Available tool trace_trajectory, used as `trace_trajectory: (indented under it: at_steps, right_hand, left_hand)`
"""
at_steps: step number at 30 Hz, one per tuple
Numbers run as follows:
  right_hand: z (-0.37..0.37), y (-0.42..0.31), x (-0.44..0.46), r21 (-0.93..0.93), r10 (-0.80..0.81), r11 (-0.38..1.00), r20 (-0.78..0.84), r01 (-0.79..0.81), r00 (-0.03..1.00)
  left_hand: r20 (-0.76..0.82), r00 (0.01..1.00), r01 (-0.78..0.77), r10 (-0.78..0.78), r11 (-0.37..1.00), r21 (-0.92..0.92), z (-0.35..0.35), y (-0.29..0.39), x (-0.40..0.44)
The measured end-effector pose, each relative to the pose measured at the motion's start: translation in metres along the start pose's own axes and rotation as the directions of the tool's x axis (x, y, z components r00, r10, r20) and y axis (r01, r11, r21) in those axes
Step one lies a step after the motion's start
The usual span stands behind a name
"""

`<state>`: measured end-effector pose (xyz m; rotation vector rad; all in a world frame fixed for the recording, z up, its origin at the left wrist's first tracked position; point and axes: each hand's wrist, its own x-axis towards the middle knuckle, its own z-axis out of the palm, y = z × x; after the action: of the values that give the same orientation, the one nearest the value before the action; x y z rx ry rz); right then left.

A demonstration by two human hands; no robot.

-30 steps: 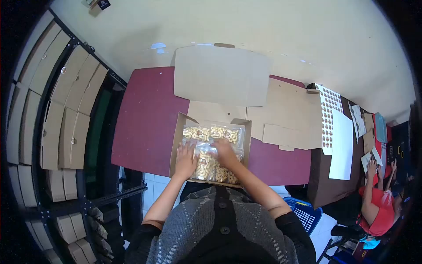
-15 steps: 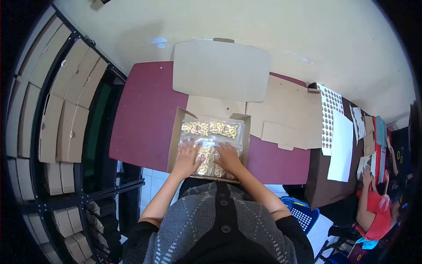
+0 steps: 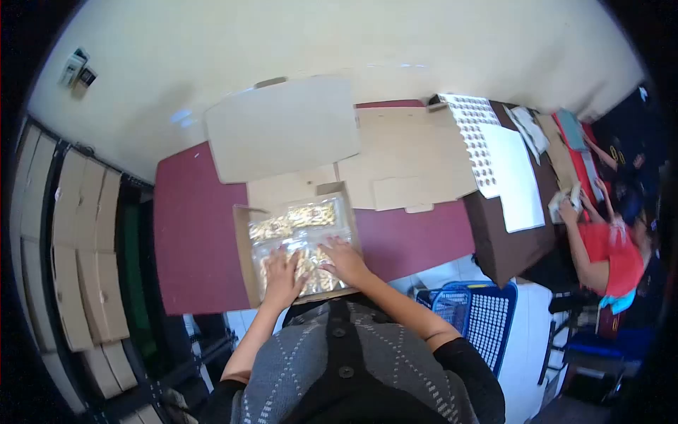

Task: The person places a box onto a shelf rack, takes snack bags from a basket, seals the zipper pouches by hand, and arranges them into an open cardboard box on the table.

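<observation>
An open cardboard box (image 3: 244, 247) lies in front of me with its lid (image 3: 282, 131) raised toward the wall. Clear pouches of cashew nuts (image 3: 312, 215) fill it in two rows. My left hand (image 3: 282, 278) rests palm down on the near-left pouch, fingers spread. On the near-right pouch lies my right hand (image 3: 345, 261), its fingers also stretched out. Both hands press flat on the plastic and cover part of the near pouches. The nuts look slightly blurred.
A maroon table (image 3: 191, 240) carries the box and another flattened cardboard piece (image 3: 409, 155). Sticker sheets (image 3: 472, 134) and white paper (image 3: 514, 177) lie on a brown surface to the right. Shelves of boxes (image 3: 74, 212) stand left, a blue basket (image 3: 487, 311) below right. A person in red (image 3: 611, 254) works far right.
My view has swung to the right and tilted, so the box and table appear farther left. Both hands stay flat on the near pouches, the left a little farther in from the box's side.
</observation>
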<state>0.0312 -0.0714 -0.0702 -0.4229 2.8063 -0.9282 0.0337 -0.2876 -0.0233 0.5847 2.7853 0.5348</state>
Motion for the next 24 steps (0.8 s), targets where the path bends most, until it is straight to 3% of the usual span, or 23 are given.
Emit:
trace_trajectory:
  at_steps: [1,3,6,8,11,13,15,17,19,21,23,24]
  right_hand:
    - [-0.009,-0.003,-0.002,0.012,-0.049,0.999,-0.097,0.051,0.994]
    - [-0.026,-0.014,-0.009,0.017,-0.001,1.0,-0.201,0.004,0.98]
    - [-0.032,-0.015,-0.023,0.084,0.061,0.996,-0.291,-0.038,0.955]
    - [-0.03,-0.015,-0.03,0.145,0.072,0.989,-0.25,-0.036,0.965]
    - [-0.018,-0.023,-0.033,0.169,0.104,0.984,-0.257,-0.061,0.961]
    - [-0.008,-0.03,-0.031,0.25,0.149,0.965,-0.271,-0.08,0.951]
    - [-0.003,-0.043,-0.027,0.323,0.18,0.942,-0.253,-0.092,0.951]
    - [0.007,-0.053,-0.021,0.348,0.185,0.932,-0.231,-0.096,0.955]
    - [0.019,-0.068,-0.019,0.378,0.189,0.916,-0.103,-0.137,0.977]
    - [0.041,-0.074,-0.017,0.34,0.142,0.936,-0.131,-0.09,0.981]
    - [0.051,-0.081,-0.021,0.052,0.213,0.976,-0.045,-0.211,0.976]
    - [0.054,-0.081,-0.02,0.037,0.217,0.976,-0.053,-0.215,0.975]
  left_hand:
    - [-0.081,0.996,0.021,-0.024,0.999,-0.044,0.003,0.003,0.001]
    - [-0.145,0.988,0.045,-0.06,0.994,-0.103,0.005,0.009,0.004]
    - [-0.052,0.999,-0.01,0.003,0.989,-0.148,0.015,0.001,0.004]
    - [0.042,0.999,-0.003,0.004,1.0,-0.019,0.014,0.004,0.004]
    - [-0.012,0.995,-0.099,0.098,0.985,-0.143,0.004,-0.003,0.009]
    - [0.032,0.988,-0.147,0.151,0.982,-0.116,-0.001,-0.012,0.011]
    - [0.228,0.937,-0.232,0.264,0.96,-0.156,0.005,-0.03,0.015]
    - [0.218,0.925,-0.283,0.312,0.947,-0.153,-0.001,-0.032,0.013]
    - [0.024,0.943,-0.312,0.331,0.909,-0.277,-0.009,-0.036,0.008]
    - [0.031,0.944,-0.313,0.33,0.919,-0.239,-0.015,-0.046,0.002]
    - [0.129,0.936,-0.283,0.326,0.92,-0.272,-0.02,-0.063,-0.004]
    - [0.193,0.927,-0.256,0.323,0.917,-0.305,-0.019,-0.075,-0.005]
